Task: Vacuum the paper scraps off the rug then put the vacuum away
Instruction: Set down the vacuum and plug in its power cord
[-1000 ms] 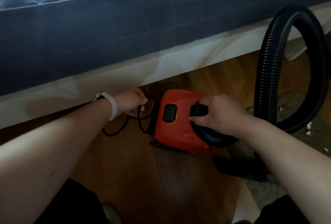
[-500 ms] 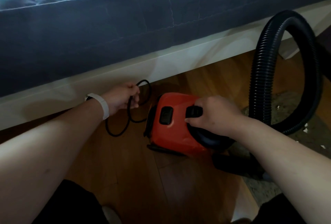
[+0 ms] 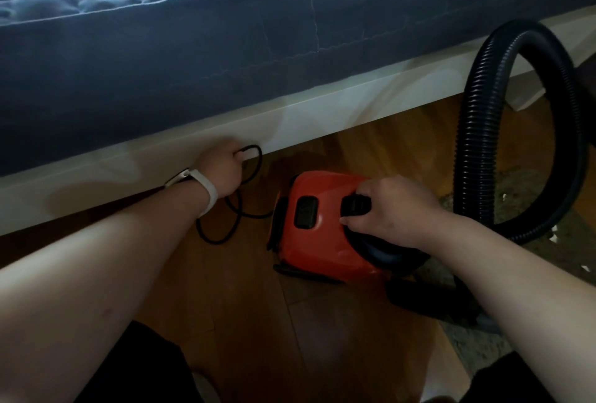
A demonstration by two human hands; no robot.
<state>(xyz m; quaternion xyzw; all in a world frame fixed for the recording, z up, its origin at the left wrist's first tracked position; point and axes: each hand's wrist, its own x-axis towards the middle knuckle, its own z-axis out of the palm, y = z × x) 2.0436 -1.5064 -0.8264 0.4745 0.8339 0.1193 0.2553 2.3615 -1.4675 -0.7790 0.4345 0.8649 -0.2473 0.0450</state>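
Observation:
A small red vacuum (image 3: 317, 241) sits on the wooden floor beside the bed. My right hand (image 3: 392, 209) grips its black handle on top. Its black ribbed hose (image 3: 474, 131) arches up on the right and curves back down to the rug. My left hand (image 3: 222, 170) holds the black power cord (image 3: 225, 228), which loops on the floor left of the vacuum, up against the bed frame. White paper scraps (image 3: 553, 235) lie on the grey rug (image 3: 529, 186) at the right. The vacuum's black nozzle (image 3: 419, 299) lies at the rug's edge.
A bed with a blue quilted mattress (image 3: 193, 47) on a white frame (image 3: 322, 112) spans the back, with dark space beneath it. A white bed leg (image 3: 529, 96) stands at the right. Wooden floor (image 3: 258, 322) lies in front of me.
My left hand has pulled the cord up and to the left, drawing more of it out. The vacuum and my right hand shifted slightly away from the bed.

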